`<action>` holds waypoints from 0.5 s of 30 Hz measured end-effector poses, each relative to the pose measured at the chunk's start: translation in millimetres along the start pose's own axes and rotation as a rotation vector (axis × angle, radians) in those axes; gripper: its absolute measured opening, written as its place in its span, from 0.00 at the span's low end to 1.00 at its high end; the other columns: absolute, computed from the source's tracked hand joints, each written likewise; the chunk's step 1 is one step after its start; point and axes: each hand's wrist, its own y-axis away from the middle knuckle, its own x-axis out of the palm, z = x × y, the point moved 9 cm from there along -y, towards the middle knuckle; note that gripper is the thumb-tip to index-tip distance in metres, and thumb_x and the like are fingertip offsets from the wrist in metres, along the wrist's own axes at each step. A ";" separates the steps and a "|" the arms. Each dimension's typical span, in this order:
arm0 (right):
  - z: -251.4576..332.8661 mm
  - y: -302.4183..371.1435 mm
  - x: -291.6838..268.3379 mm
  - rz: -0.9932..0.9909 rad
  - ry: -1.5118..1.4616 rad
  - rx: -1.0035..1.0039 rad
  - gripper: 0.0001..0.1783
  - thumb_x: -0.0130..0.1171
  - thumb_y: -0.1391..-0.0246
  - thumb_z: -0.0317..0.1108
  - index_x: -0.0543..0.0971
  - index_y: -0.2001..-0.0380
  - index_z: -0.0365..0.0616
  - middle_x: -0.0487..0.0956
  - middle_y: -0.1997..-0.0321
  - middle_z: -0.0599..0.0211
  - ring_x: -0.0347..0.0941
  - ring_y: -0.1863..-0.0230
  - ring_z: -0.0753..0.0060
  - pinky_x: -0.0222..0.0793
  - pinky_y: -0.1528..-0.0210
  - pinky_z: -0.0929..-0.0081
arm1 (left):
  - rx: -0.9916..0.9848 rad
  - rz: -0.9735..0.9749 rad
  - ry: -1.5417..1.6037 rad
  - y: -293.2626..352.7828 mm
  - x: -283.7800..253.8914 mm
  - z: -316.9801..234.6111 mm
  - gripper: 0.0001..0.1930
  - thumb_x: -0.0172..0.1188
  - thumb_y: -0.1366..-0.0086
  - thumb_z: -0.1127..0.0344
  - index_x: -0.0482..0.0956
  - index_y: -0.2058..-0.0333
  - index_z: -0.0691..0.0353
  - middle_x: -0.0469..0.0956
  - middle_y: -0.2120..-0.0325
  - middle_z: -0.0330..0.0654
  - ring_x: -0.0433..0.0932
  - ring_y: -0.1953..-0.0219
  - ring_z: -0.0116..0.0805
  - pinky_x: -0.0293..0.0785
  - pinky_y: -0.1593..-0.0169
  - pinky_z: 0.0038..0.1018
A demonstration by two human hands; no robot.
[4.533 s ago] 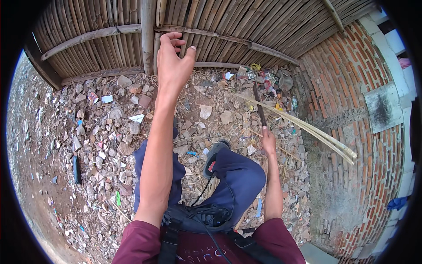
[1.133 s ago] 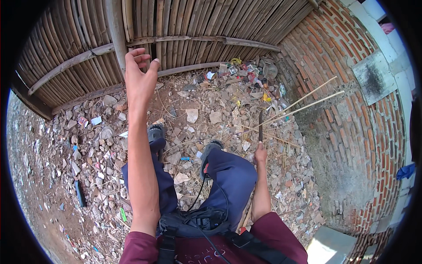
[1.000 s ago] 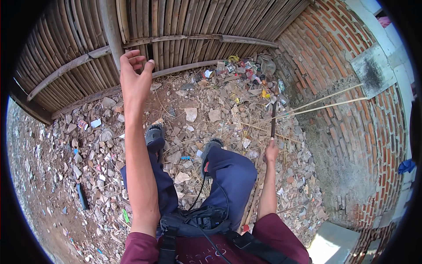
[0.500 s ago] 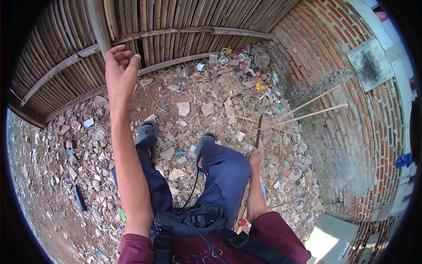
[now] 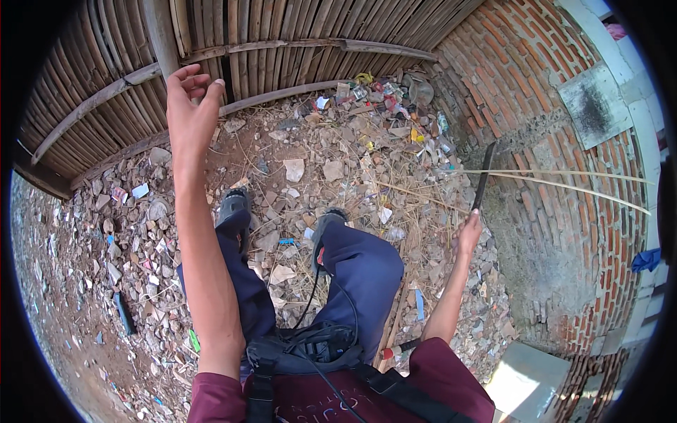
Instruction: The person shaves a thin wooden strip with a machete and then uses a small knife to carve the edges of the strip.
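Observation:
My right hand [image 5: 468,233] is closed round the handle of a dark, long-bladed machete [image 5: 483,178], which points away from me toward the brick wall. Two thin pale bamboo strips [image 5: 564,173] cross behind or against the blade and stretch to the right in front of the wall; whether they touch it I cannot tell. Raised at the left, my left hand [image 5: 192,106] has its fingers loosely bent and the thumb apart, with nothing seen in it. It is close to an upright wooden post [image 5: 161,39] of the bamboo fence.
A slatted bamboo fence [image 5: 282,25] with curved rails closes the far side, and a brick wall [image 5: 564,211] the right. Rubble [image 5: 293,170] and litter [image 5: 395,99] cover the ground. A red-and-black handle [image 5: 402,348] lies by my right thigh, near a pale board [image 5: 532,377].
My right hand has swung the machete from beside my knee out to the right and forward. The bamboo strips have shifted right. My left hand has barely moved.

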 end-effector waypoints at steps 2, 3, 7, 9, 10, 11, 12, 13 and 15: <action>26.7 -0.8 -14.7 0.005 -0.105 -0.011 0.30 0.46 0.24 0.63 0.72 0.62 0.44 0.64 0.83 0.76 0.61 0.88 0.80 0.60 0.87 0.74 | -0.010 0.003 -0.024 1.3 1.7 -0.4 0.28 0.70 0.35 0.63 0.73 0.39 0.65 0.82 0.49 0.44 0.78 0.50 0.34 0.76 0.42 0.34; 25.0 4.0 -11.3 -0.004 -0.115 0.008 0.30 0.46 0.24 0.63 0.71 0.62 0.44 0.63 0.83 0.77 0.60 0.88 0.80 0.60 0.87 0.74 | -0.015 -0.004 -0.041 1.7 -1.5 -1.2 0.29 0.70 0.35 0.62 0.73 0.39 0.65 0.82 0.49 0.44 0.78 0.50 0.34 0.76 0.42 0.34; -47.6 45.3 80.2 0.053 -0.072 0.103 0.28 0.46 0.23 0.58 0.72 0.64 0.42 0.65 0.82 0.71 0.64 0.84 0.75 0.67 0.82 0.65 | -0.009 -0.052 -0.097 5.9 -27.7 -6.8 0.29 0.70 0.35 0.62 0.73 0.38 0.64 0.82 0.49 0.45 0.78 0.49 0.34 0.76 0.42 0.35; -187.0 42.4 82.7 0.010 0.669 0.005 0.34 0.47 0.25 0.56 0.83 0.56 0.28 0.85 0.59 0.35 0.81 0.49 0.30 0.71 0.43 0.44 | -0.002 0.024 -0.019 7.8 9.3 -12.4 0.28 0.70 0.35 0.63 0.73 0.39 0.64 0.82 0.49 0.45 0.78 0.49 0.35 0.76 0.42 0.36; -234.8 43.4 103.1 0.063 0.637 -0.024 0.38 0.46 0.27 0.60 0.83 0.50 0.29 0.82 0.50 0.27 0.77 0.42 0.25 0.70 0.40 0.42 | -0.006 0.025 0.020 4.6 13.5 -12.4 0.28 0.70 0.35 0.63 0.73 0.39 0.64 0.82 0.49 0.46 0.79 0.49 0.36 0.76 0.41 0.37; -273.6 37.1 71.0 0.087 0.647 0.011 0.39 0.46 0.27 0.61 0.83 0.51 0.28 0.82 0.51 0.26 0.77 0.42 0.24 0.70 0.39 0.42 | -0.009 0.031 0.064 3.2 21.8 -11.2 0.28 0.70 0.35 0.63 0.73 0.39 0.64 0.82 0.49 0.46 0.79 0.49 0.36 0.76 0.41 0.37; -291.5 34.3 74.2 0.119 0.615 0.058 0.40 0.46 0.28 0.62 0.83 0.52 0.27 0.83 0.52 0.26 0.76 0.42 0.23 0.70 0.39 0.43 | 0.007 0.089 -0.004 8.5 46.4 -14.4 0.28 0.70 0.34 0.65 0.71 0.38 0.65 0.81 0.49 0.46 0.79 0.49 0.34 0.76 0.41 0.34; -285.4 39.3 101.1 0.151 0.638 0.122 0.40 0.46 0.28 0.62 0.83 0.54 0.27 0.84 0.56 0.29 0.79 0.47 0.25 0.72 0.43 0.43 | 0.016 0.065 -0.043 13.4 30.9 -12.5 0.29 0.70 0.35 0.66 0.72 0.38 0.65 0.81 0.51 0.46 0.79 0.50 0.34 0.76 0.42 0.33; -266.8 48.1 127.3 0.160 0.682 0.269 0.40 0.45 0.28 0.63 0.84 0.58 0.28 0.85 0.64 0.35 0.84 0.57 0.30 0.77 0.51 0.44 | 0.017 -0.001 -0.009 5.5 11.6 -8.5 0.28 0.71 0.35 0.65 0.72 0.39 0.65 0.81 0.51 0.46 0.79 0.50 0.34 0.76 0.42 0.34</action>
